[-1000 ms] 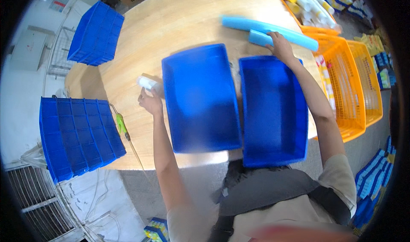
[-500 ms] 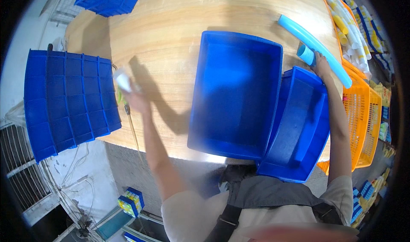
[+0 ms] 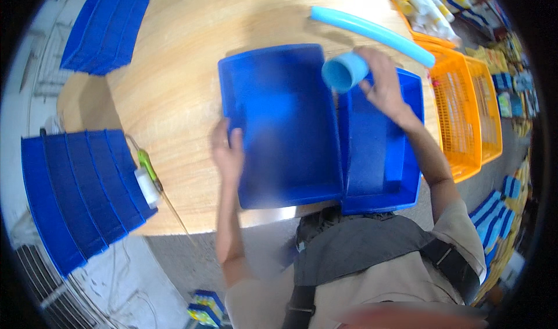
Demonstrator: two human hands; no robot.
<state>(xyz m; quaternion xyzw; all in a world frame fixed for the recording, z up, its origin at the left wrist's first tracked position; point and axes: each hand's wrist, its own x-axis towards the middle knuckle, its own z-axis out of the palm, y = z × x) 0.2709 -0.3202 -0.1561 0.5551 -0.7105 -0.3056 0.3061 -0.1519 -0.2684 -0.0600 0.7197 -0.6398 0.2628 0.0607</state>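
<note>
My right hand [image 3: 383,85] is closed around a short, hollow light-blue tube [image 3: 344,72], held above the upper part of two blue bins with its open end facing left. My left hand [image 3: 228,152] is at the left rim of the large blue bin [image 3: 285,131], fingers stretched and thumb apart, holding nothing. Whether it touches the rim is unclear. The narrower blue bin [image 3: 375,155] sits against the right side of the large one. A long, curved light-blue tube [image 3: 375,34] lies on the wooden table beyond my right hand.
Ribbed blue bins stand at the left [image 3: 81,195] and far left [image 3: 107,30]. Beside the nearer one are a white roll [image 3: 146,188] and a green-handled tool [image 3: 146,165] with a long thin shaft. Orange baskets [image 3: 456,108] adjoin the table's right edge, with white and yellow rolls [image 3: 427,9] beyond.
My left hand has let go of the white object beside the left bin and come right to the large bin. My right hand has lifted the short tube and brought it left over the bins.
</note>
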